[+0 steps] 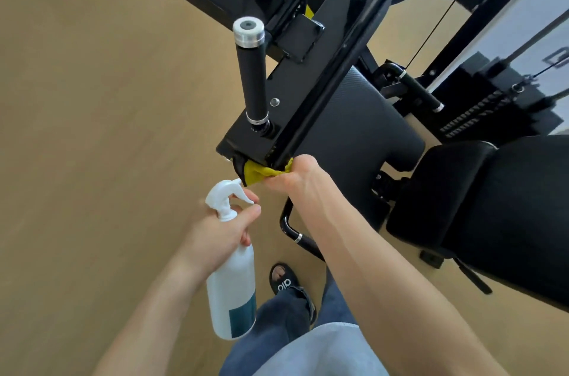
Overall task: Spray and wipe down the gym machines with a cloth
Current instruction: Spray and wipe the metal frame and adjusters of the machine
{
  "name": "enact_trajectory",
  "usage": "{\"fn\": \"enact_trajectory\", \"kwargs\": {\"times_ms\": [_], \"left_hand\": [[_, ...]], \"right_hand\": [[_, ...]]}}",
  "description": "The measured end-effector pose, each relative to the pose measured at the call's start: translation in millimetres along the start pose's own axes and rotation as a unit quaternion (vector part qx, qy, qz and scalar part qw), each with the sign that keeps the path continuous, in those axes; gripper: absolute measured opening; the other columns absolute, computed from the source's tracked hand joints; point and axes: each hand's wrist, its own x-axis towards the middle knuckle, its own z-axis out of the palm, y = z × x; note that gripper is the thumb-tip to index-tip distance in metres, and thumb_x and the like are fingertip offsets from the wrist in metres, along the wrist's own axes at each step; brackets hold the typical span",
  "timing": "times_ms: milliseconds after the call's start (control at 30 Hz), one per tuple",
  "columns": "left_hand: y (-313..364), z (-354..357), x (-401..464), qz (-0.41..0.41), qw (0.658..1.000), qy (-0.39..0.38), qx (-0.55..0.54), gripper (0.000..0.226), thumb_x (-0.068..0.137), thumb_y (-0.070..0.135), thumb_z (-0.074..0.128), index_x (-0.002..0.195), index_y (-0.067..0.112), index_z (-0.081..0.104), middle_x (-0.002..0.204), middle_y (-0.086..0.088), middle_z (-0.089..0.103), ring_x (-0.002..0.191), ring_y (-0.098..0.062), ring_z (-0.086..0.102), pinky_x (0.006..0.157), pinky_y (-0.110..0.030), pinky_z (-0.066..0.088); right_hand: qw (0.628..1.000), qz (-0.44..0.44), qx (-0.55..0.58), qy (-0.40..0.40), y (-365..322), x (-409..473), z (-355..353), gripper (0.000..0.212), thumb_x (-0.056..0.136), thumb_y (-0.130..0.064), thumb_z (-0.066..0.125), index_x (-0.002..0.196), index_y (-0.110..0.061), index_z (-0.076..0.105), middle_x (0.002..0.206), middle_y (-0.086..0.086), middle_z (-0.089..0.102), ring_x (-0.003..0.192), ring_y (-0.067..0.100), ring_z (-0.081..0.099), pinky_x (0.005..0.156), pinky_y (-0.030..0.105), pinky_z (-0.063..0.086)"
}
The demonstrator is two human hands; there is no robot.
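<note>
A yellow cloth is pinched in the curled fingers of the right hand against the lower end of the machine's black frame bar. The spray bottle is gripped by the left hand, one finger at the trigger. The cloth could be snagged in the bar's seam if dragged hard.

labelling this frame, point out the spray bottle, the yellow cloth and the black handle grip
spray bottle (231, 292): head view, on the white body.
yellow cloth (258, 173): head view, on the bunched fold.
black handle grip (252, 80): head view, on the mid shaft.
</note>
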Motion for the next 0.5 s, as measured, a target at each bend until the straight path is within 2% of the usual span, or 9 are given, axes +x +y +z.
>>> {"fn": "enact_trajectory", "kwargs": {"times_ms": [33,100,167,200,233,267,300,367,500], "left_hand": [[1.6,1.2,-0.5,0.01,1.0,-0.001,0.002,0.017,0.092,0.018,0.072,0.083,0.033,0.069,0.056,-0.002,0.058,0.057,-0.013,0.059,0.077,-0.036,0.051],[3.0,3.1,-2.0,0.029,1.0,-0.004,0.004,0.017,0.091,0.018,0.072,0.083,0.032,0.07,0.055,-0.003,0.059,0.056,-0.013,0.06,0.076,-0.035,0.05],[2.5,6.9,-3.9,0.046,0.999,-0.017,0.011,0.017,0.091,0.018,0.072,0.083,0.033,0.071,0.053,-0.003,0.059,0.056,-0.013,0.06,0.074,-0.034,0.05],[2.8,10.5,-5.1,0.055,0.998,-0.027,0.018,0.016,0.091,0.018,0.072,0.083,0.032,0.071,0.053,-0.002,0.059,0.056,-0.013,0.06,0.073,-0.035,0.051],[3.3,14.4,-5.5,0.062,0.997,-0.037,0.027,0.015,0.091,0.018,0.072,0.084,0.031,0.07,0.053,-0.002,0.06,0.056,-0.014,0.06,0.072,-0.035,0.051],[4.0,19.4,-6.5,0.069,0.996,-0.048,0.034,0.013,0.091,0.018,0.071,0.085,0.029,0.07,0.053,0.0,0.06,0.055,-0.014,0.06,0.071,-0.034,0.05],[5.7,25.2,-8.5,0.078,0.994,-0.061,0.042,0.01,0.092,0.017,0.07,0.087,0.025,0.07,0.054,0.001,0.06,0.055,-0.013,0.06,0.068,-0.031,0.05],[10.2,38.8,-11.3,0.096,0.99,-0.083,0.062,0.005,0.092,0.015,0.069,0.091,0.02,0.07,0.055,0.002,0.059,0.053,-0.01,0.06,0.065,-0.027,0.049],[19.0,69.8,-13.8,0.13,0.98,-0.115,0.096,0.005,0.092,0.019,0.068,0.091,0.024,0.066,0.057,-0.001,0.062,0.059,-0.011,0.064,0.075,-0.033,0.056]], "right_hand": [[0.999,-0.033,-0.014,0.017,-3.0,-6.3,-3.0,0.044,0.082,0.002,0.024,0.045,-0.003,0.048,0.056,0.007,0.046,0.05,0.018,0.046,0.052,0.018,0.035],[0.996,-0.079,-0.032,0.021,1.5,-12.3,-18.1,0.039,0.078,0.005,0.014,0.047,-0.015,0.026,0.055,0.001,0.029,0.057,0.014,0.023,0.057,0.024,0.014],[0.985,-0.145,-0.085,0.035,2.6,-10.8,-44.9,0.036,0.082,0.005,0.01,0.058,-0.021,0.016,0.051,0.001,0.019,0.056,0.013,0.012,0.044,0.024,0.014],[0.983,-0.163,-0.08,-0.014,-0.3,-17.2,-60.9,0.036,0.082,0.009,0.019,0.062,-0.02,0.022,0.053,0.001,0.026,0.049,0.015,0.017,0.037,0.024,0.025],[0.98,-0.178,-0.053,-0.076,-4.7,-28.6,-72.9,0.029,0.081,0.009,0.034,0.068,-0.017,0.036,0.061,0.004,0.042,0.05,0.019,0.036,0.042,0.026,0.042],[0.97,-0.2,-0.034,-0.134,-8.4,-41.6,-85.2,0.015,0.082,0.003,0.049,0.085,-0.011,0.053,0.081,0.011,0.058,0.069,0.025,0.058,0.062,0.031,0.056],[0.967,-0.214,-0.015,-0.137,-14.6,-50.3,-101.9,0.023,0.088,-0.008,0.054,0.109,-0.007,0.062,0.108,0.016,0.065,0.099,0.031,0.065,0.087,0.037,0.056],[0.959,-0.245,0.019,-0.143,-27.4,-67.1,-137.2,0.045,0.102,-0.028,0.043,0.14,-0.009,0.056,0.136,0.016,0.059,0.126,0.033,0.057,0.109,0.046,0.043],[0.944,-0.285,0.066,-0.152,-39.2,-97.1,-191.5,0.052,0.105,-0.042,0.035,0.149,-0.019,0.048,0.154,0.01,0.045,0.144,0.03,0.039,0.12,0.046,0.026]]}}
